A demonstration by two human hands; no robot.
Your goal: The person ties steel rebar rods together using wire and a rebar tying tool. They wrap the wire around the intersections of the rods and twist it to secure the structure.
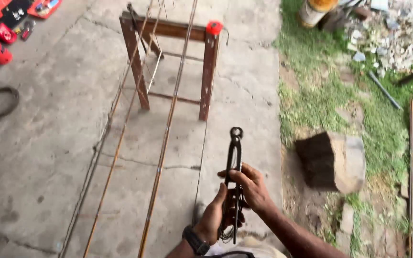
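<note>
Both hands meet over the concrete floor, near its grass edge. The right hand pinches the black pincers, which point up. The left hand curls around their handles and a bundle of thin wire just below.

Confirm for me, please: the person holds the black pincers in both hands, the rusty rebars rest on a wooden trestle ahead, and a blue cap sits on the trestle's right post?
Not quite: the cap is red, not blue, as the head view shows. The rest holds: the left hand and right hand hold the black pincers, and the rusty rebars rest on the wooden trestle ahead.
</note>
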